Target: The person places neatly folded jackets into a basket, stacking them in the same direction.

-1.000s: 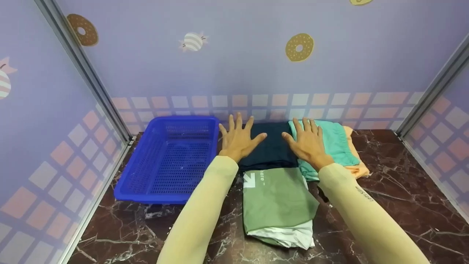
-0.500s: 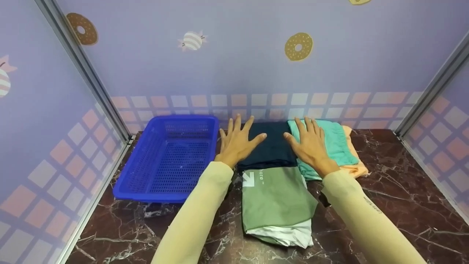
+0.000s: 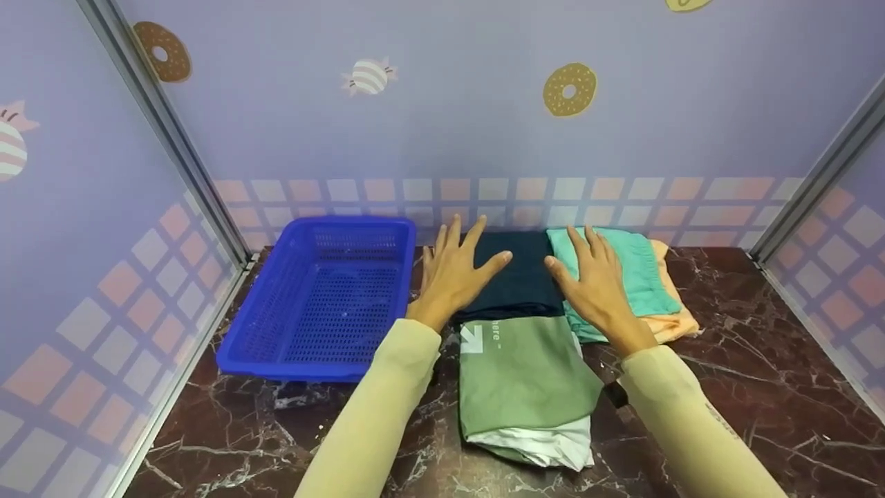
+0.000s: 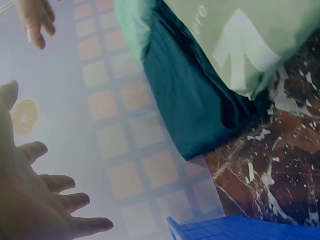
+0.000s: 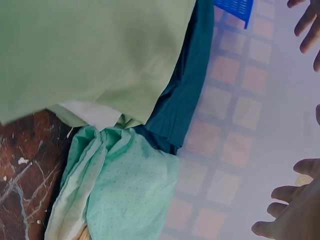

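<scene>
My left hand (image 3: 454,277) hangs with spread fingers over the left edge of the folded navy cloth (image 3: 515,277). My right hand (image 3: 594,287), fingers also spread, overlaps the folded turquoise garment (image 3: 639,273) in the head view. Both hands hold nothing, and the wrist views show them raised above the cloth. In front of the navy cloth lies a folded green garment (image 3: 529,377) with a white arrow print, white fabric (image 3: 546,446) showing under its near edge. A peach garment (image 3: 674,321) pokes out from beneath the turquoise one, which has a gathered waistband.
A blue perforated plastic basket (image 3: 314,373) stands at the left on the dark marbled tabletop (image 3: 774,387). A lilac wall (image 3: 470,124) with doughnut and candy prints closes off the back, and side panels stand left and right.
Both hands have drawn slightly back toward the body, fingers still spread. The clothes and basket have stayed put; the head view has shifted a little.
</scene>
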The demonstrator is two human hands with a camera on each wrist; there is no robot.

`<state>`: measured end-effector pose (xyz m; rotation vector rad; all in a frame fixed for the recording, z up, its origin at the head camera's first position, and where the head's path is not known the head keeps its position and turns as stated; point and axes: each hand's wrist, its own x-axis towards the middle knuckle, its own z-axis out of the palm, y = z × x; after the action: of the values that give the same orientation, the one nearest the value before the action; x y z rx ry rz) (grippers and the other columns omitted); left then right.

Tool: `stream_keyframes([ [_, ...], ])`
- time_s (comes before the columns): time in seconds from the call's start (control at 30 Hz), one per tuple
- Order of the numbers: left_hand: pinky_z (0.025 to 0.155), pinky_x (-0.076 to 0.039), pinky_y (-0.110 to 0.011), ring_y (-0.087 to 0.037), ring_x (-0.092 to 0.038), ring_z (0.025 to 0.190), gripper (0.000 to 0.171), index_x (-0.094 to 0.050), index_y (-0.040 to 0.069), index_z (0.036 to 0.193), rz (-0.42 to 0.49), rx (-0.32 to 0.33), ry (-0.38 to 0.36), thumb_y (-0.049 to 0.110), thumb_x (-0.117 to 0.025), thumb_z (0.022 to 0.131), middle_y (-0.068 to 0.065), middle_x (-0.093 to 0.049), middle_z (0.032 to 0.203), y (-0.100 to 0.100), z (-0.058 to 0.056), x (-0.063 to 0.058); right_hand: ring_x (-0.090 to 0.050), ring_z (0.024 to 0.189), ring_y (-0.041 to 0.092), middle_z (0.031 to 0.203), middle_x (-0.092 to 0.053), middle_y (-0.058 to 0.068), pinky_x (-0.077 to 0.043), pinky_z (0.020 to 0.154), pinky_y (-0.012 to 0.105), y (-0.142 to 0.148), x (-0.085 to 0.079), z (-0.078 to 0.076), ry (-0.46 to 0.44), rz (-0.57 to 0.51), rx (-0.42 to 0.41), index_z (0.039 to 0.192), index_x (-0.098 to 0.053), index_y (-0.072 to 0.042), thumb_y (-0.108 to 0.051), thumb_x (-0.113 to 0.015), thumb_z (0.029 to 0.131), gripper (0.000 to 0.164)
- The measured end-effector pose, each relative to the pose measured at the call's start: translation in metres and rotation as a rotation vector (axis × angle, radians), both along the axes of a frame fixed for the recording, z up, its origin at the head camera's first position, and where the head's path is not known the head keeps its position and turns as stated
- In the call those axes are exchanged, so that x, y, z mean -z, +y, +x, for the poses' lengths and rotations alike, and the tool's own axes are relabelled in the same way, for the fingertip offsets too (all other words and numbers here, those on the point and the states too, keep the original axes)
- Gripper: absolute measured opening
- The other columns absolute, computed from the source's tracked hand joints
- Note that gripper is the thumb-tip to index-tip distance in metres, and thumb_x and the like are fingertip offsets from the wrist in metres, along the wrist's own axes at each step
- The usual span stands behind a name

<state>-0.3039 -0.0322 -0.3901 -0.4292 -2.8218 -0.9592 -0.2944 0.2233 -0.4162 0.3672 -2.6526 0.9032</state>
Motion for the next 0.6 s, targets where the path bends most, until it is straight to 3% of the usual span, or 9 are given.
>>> stream_keyframes([
  [0.3,0.125,-0.004,-0.064,-0.035,-0.005,0.162,0.083,-0.025,0.03,0.171,0.109,0.004,0.01,0.07,-0.05,0.102,-0.011,-0.007,0.177,-0.004,0.013,0.0,-0.009,0.158,0.047,0.174,-0.01,0.025,-0.017,0.12,0.072,0.003,0.004,0.015,-0.009,-0.114,-0.014,0.17,-0.025,-0.009,-0.048,-0.054,0.11,0.077],
  [0.6,0.124,-0.011,-0.067,-0.039,-0.01,0.161,0.083,-0.027,0.03,0.171,0.216,-0.007,-0.004,0.067,-0.055,0.102,-0.011,-0.011,0.177,-0.012,0.03,0.013,-0.009,0.159,0.045,0.174,-0.01,0.024,-0.02,0.119,0.072,0.003,0.007,0.031,-0.049,-0.19,-0.027,0.17,-0.023,-0.011,-0.044,-0.057,0.109,0.077],
])
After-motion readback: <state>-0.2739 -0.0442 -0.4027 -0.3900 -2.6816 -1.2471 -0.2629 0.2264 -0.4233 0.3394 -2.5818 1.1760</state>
